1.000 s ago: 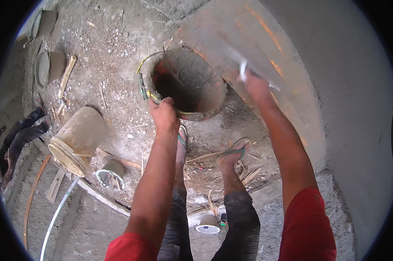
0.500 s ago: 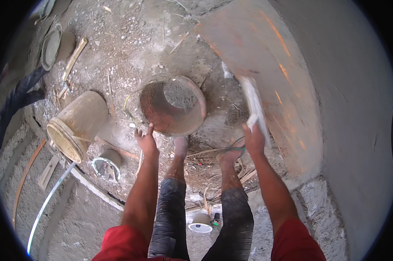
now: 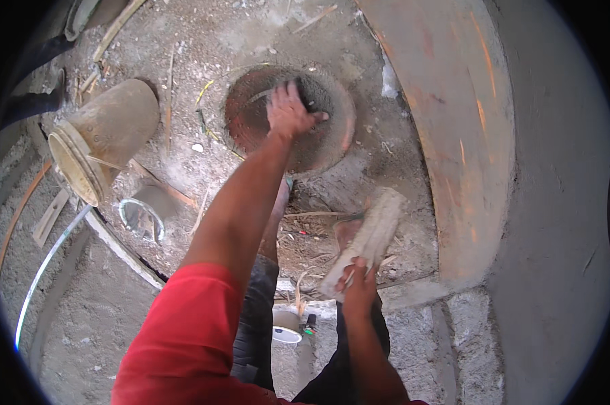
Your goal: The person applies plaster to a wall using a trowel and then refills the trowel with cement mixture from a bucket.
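A round reddish-brown bucket (image 3: pixel 349 125) stands on the ground in front of my feet, with grey wet mortar inside. My left hand (image 3: pixel 291 115) is down over its opening, fingers stretched and thumb apart. Close beside those fingers is a dark patch; I cannot make out whether it is a thing or shadow. Low on the right, my right hand (image 3: pixel 359 280) is wrapped around the near end of a long pale plastering float (image 3: pixel 376 226). The float slants across my right foot and lower leg, partly covering them.
To the left a dirty cream bucket (image 3: pixel 116 128) lies tipped, near a small bucket with a broken rim (image 3: pixel 143 212). A small white pot (image 3: pixel 287 327) is by my legs. An orange-streaked board (image 3: pixel 453 148) lies right, beside a grey wall (image 3: pixel 555 169). Wood scraps litter the ground.
My left hand has reached forward and right, from in front of the bucket to over its opening. My right hand has drawn the float back toward me and leftward, turning it aslant.
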Demonstrator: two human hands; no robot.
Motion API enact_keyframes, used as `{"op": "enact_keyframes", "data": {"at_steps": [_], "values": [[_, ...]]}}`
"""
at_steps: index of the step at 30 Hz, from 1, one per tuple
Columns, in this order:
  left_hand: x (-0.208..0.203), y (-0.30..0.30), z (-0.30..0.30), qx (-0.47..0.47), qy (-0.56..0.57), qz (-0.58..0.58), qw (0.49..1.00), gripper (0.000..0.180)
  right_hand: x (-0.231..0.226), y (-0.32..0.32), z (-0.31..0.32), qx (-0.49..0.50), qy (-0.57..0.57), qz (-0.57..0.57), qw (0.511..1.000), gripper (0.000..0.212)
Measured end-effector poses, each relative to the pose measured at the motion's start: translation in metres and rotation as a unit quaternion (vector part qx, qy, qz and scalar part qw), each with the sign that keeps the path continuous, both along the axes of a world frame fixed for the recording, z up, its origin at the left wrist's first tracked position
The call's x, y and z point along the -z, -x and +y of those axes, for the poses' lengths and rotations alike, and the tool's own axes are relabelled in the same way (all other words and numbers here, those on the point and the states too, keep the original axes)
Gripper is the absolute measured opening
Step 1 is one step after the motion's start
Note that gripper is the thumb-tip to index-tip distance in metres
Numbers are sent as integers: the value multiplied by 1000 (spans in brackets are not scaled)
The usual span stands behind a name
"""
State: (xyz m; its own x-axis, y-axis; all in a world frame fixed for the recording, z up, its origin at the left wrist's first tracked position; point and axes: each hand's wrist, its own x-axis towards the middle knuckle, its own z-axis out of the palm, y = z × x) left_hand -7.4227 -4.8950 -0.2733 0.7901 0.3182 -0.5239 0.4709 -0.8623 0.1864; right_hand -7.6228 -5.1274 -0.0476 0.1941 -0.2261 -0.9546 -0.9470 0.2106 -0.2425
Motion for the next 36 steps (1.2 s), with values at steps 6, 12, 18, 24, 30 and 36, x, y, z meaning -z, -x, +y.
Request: {"op": "enact_keyframes", "data": {"at_steps": [6,12,18,24,30,36], "values": [[40,37,-4,-90,48,266,959,86,4,24,25,5,-39,5,999,36],[38,33,-17,-208,209,235,926,66,27,15,26,115,-35,14,993,38],[82,53,17,-278,72,76,955,49,26,-4,55,50,-138,7,989,39],[-126,35,12,-194,299,38,934,31,38,4,39,86,-103,4,991,39],[-260,163,195,37,45,143,988,31,37,-7,48,93,-104,3,990,38],[-191,86,96,84,9,31,996,47,43,-7,35,112,-89,9,990,38]]}}
